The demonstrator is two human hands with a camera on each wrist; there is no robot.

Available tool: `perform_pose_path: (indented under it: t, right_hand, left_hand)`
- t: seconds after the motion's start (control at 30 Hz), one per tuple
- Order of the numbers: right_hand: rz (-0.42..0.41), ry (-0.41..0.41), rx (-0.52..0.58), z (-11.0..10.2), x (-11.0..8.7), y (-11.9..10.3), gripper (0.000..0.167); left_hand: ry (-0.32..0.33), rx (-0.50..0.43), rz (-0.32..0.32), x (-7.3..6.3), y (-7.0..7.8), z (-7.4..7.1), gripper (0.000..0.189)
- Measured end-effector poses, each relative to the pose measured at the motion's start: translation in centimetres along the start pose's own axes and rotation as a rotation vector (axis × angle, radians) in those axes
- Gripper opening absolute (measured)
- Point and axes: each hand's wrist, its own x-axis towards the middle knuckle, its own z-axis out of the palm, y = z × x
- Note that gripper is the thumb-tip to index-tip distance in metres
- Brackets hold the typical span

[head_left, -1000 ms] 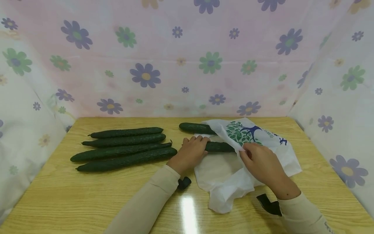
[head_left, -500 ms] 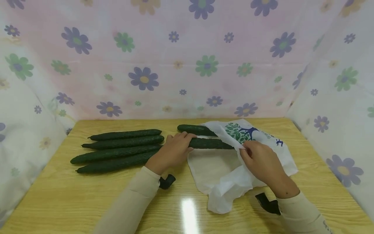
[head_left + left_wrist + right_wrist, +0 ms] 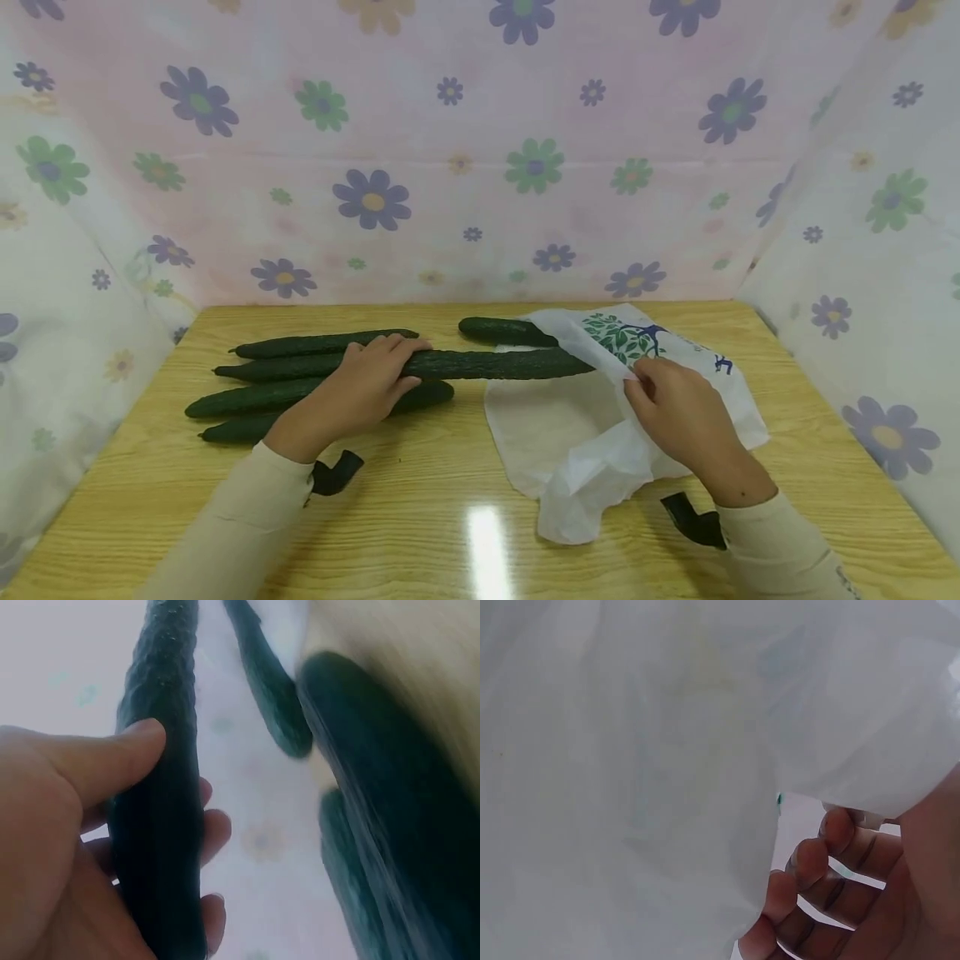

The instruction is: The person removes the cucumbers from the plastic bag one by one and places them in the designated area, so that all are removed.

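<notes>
My left hand (image 3: 360,383) grips a long dark green cucumber (image 3: 495,365) near its left end. In the left wrist view the thumb lies across that cucumber (image 3: 161,825) and the fingers curl round its far side. Its right tip is at the mouth of a white plastic bag (image 3: 577,492) printed with a green and blue tree. My right hand (image 3: 678,408) pinches the bag's upper edge and holds the mouth apart. Another cucumber (image 3: 498,330) lies behind, its right part covered by the bag. In the right wrist view the bag (image 3: 630,780) hides most else.
Several cucumbers (image 3: 307,343) lie side by side on the left of the wooden table (image 3: 420,517), partly under my left hand and arm. Flowered cloth (image 3: 450,167) encloses the back and both sides of the table.
My left hand has moved left with the cucumber, drawing most of its length out of the bag, over the cucumbers on the left. My right hand stays at the bag's edge.
</notes>
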Motion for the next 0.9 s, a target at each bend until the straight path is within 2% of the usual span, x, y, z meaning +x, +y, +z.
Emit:
perform_pose_path:
  t: [0.33, 0.5, 0.9]
  right_hand:
    - [-0.001, -0.016, 0.009, 0.2, 0.0, 0.1, 0.034]
    - [-0.003, -0.023, 0.012, 0.3, -0.1, 0.1, 0.034]
    - [-0.014, -0.030, 0.003, 0.8, 0.0, 0.3, 0.034]
  left_hand:
    - [0.004, -0.065, -0.042, -5.7, -4.6, -1.3, 0.049]
    - [0.005, -0.085, -0.061, -7.7, -5.7, -1.4, 0.048]
    - [-0.016, -0.091, -0.117, -11.3, -7.5, -1.0, 0.047]
